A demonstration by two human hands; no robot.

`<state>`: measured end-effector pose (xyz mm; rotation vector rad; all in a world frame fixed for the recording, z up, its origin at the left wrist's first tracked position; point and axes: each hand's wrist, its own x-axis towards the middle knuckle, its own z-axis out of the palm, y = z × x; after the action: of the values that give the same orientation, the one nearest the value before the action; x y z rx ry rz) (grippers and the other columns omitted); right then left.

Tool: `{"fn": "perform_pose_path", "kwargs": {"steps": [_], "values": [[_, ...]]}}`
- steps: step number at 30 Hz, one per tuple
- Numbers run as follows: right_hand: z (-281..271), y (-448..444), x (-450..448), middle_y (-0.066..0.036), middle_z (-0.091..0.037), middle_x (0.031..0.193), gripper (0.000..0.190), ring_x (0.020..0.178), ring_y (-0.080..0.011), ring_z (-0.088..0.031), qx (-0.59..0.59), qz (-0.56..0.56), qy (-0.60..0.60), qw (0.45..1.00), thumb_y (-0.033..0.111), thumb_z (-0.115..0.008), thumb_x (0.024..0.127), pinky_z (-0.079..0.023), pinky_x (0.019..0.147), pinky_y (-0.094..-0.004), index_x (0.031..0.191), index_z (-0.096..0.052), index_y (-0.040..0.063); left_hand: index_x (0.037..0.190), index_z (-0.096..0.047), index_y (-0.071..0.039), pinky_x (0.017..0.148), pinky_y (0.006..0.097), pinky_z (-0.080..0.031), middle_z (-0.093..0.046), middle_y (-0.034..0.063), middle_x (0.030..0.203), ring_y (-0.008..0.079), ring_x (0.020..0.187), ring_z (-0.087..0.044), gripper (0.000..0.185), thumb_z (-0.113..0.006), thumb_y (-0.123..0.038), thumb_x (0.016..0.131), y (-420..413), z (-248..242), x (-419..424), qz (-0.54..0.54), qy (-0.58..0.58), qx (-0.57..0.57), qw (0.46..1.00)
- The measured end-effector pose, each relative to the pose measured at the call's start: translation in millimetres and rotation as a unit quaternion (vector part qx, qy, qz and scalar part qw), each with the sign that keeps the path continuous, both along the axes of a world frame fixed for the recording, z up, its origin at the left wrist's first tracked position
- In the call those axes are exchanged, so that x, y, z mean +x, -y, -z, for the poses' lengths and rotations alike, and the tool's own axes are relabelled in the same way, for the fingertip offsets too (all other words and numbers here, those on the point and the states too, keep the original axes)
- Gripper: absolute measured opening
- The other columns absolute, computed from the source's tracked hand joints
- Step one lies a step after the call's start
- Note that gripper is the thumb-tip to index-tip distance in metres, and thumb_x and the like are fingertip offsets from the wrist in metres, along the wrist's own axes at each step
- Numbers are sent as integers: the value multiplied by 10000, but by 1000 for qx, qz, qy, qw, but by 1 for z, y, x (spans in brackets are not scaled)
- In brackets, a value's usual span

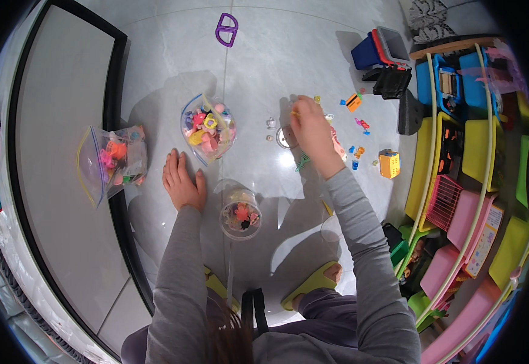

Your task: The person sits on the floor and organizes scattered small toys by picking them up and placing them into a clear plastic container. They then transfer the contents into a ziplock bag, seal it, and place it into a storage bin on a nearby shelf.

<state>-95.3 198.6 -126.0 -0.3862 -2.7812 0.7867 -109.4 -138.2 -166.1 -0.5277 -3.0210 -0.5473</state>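
Observation:
My left hand (183, 183) rests palm down on the tiled floor, holding nothing. Beside it are a zip bag of small colourful toys (209, 129) and, nearer me, a clear plastic tub (240, 216) with small toys inside. My right hand (312, 132) reaches over the loose toys, its fingertips pinched around a small yellow piece (295, 113), mostly hidden. Under those fingers lies a round, button-like disc (287, 137). A green fork-like toy piece (302, 161) lies close to the wrist. A pink patterned item (337, 144) is partly covered by the hand.
Another zip bag (125, 157) lies at the left, by a black-framed panel (69, 136). Small toys, including an orange card-like piece (353, 103) and a yellow crate (389, 164), are scattered rightward. Stacked bins (378, 50) and a toy rack (432, 191) line the right. A purple frame (226, 30) lies far ahead.

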Motion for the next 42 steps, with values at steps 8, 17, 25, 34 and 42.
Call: {"fn": "perform_pose_path", "kwargs": {"steps": [8, 17, 25, 34, 42], "values": [[11, -74, -9, -173, -613, 1013, 156, 846, -375, -656, 14, 116, 52, 992, 61, -628, 858, -537, 722, -458, 977, -533, 28, 1436, -427, -19, 1203, 496, -185, -355, 148, 1565, 329, 1469, -287, 611, -570, -262, 894, -5, -3, 0, -1, 2, 2, 1000], [17, -42, -16, -172, -595, 1019, 219, 811, -362, -684, 126, 8, 130, 983, 36, -621, 835, -580, 682, -422, 1036, -540, 71, 1435, -430, -14, 1195, 492, -194, -370, 145, 1559, 340, 1460, -298, 602, -558, -255, 899, 0, 2, 2, 7, -22, -1, 1000], [17, -40, -17, -186, -651, 945, 147, 853, -394, -664, 76, 28, 209, 975, 62, -625, 833, -551, 734, -467, 979, -604, 59, 1437, -432, -23, 1194, 491, -197, -376, 142, 1556, 338, 1454, -308, 600, -558, -271, 906, 1, 3, 1, 11, -30, 4, 999], [-42, -26, 3, -127, -630, 920, 188, 740, -264, -665, -232, 34, 313, 920, -13, -599, 832, -553, 622, -349, 1006, -583, 55, 1436, -434, -33, 1196, 488, -197, -373, 138, 1559, 333, 1458, -306, 585, -557, -265, 913, 2, -1, 2, -2, -19, 0, 1000], [-120, 113, 75, -143, -576, 1054, 251, 894, -286, -656, -252, -303, 87, 915, 27, -648, 822, -561, 691, -379, 1055, -559, 55, 1440, -430, -35, 1201, 487, -192, -374, 133, 1560, 325, 1460, -306, 588, -558, -267, 915, -1, 2, 2, 5, -30, 13, 999]]}}
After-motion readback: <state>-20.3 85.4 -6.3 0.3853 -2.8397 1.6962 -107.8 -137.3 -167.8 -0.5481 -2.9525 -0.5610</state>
